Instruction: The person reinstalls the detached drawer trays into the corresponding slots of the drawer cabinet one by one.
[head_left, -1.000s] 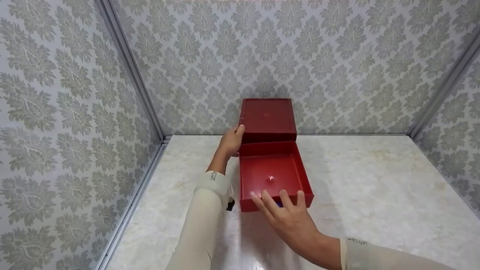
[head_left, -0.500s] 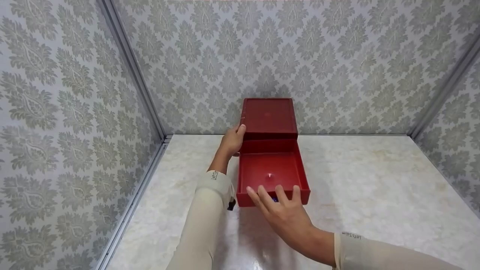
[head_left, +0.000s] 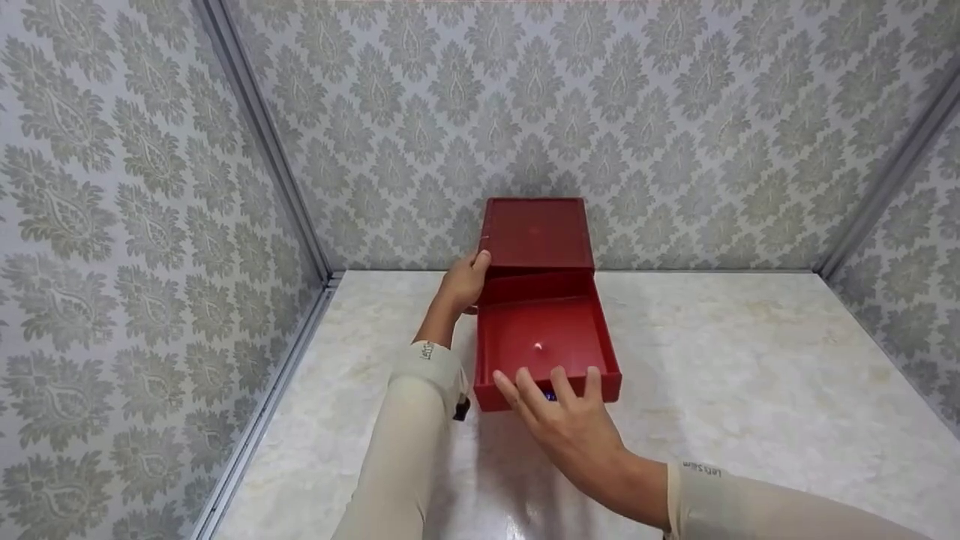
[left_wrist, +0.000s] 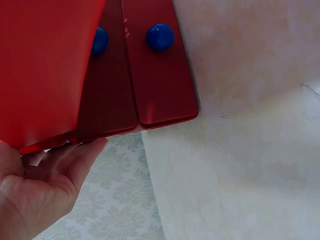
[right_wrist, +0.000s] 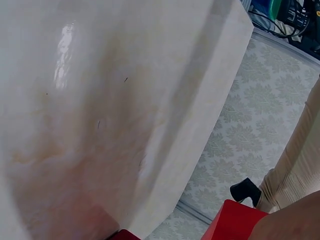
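A dark red drawer cabinet (head_left: 534, 231) stands against the back wall, its top drawer (head_left: 538, 326) pulled out with nothing inside. My left hand (head_left: 460, 283) grips the cabinet's left side, thumb at the upper front edge and fingers along the side. My right hand (head_left: 574, 435) lies against the drawer front, fingers spread with their tips at the rim. Between those fingers a blue knob (head_left: 550, 395) partly shows. Under the drawer, the left wrist view has two lower drawer fronts with round blue knobs (left_wrist: 160, 37). The right fingers are out of sight in the right wrist view.
The cabinet rests on a pale marbled tabletop (head_left: 750, 360), with patterned walls (head_left: 420, 112) behind and at both sides. Metal rails (head_left: 255, 427) run along the left edge. Cables and dark gear (right_wrist: 292, 20) lie beyond the table edge in the right wrist view.
The drawer has slid a little further into the cabinet, and my right hand has moved forward with it. The left hand has stayed at the cabinet's side.
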